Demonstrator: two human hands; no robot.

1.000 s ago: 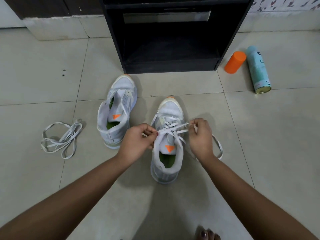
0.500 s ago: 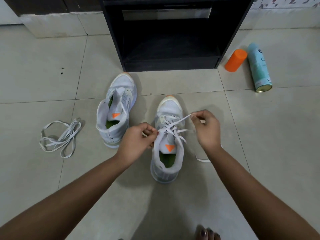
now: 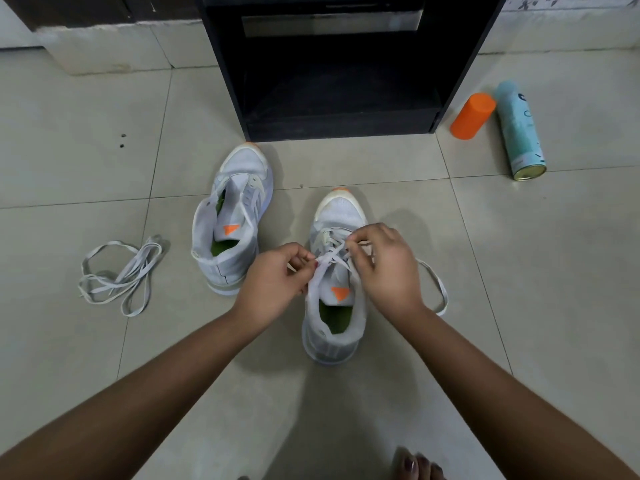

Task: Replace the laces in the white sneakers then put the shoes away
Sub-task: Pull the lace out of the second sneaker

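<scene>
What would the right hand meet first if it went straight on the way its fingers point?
Likely the upper of the near sneaker, just beyond the lace the right hand pinches; depth unclear.

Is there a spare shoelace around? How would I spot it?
Find the black open-fronted cabinet; two white sneakers stand on the tiled floor before it. Left of the left sneaker lies a loose bundle of flat white shoelace. Unlike the white lace the left hand and right hand pinch at the right sneaker, it passes through no shoe.
</scene>
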